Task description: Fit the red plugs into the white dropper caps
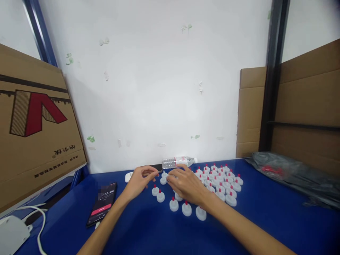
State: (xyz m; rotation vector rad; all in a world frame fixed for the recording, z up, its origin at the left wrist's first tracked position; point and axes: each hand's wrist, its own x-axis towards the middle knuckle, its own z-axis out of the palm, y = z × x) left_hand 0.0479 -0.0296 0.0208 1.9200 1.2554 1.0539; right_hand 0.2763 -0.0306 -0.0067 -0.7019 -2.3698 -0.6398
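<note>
My left hand (142, 180) is closed in a pinch, thumb against forefinger, above the blue table. What sits between those fingertips is too small to make out. My right hand (187, 185) has its fingers curled, with the fingertips at a white cap (163, 180) that shows no red tip. Below the hands stand white bottle caps with red tips, among them one cap (160, 197) near the left hand and another (174, 204) below the right. Many more red-tipped caps (220, 187) stand in a cluster right of my right hand, which hides some of them.
A clear plastic bottle (177, 162) lies against the wall beside a dark phone (156, 167). A lit phone (102, 204) rests on the left, near a white box with cables (14, 233). Cardboard (39, 134) stands at the left; a grey plastic bag (287, 177) lies on the right.
</note>
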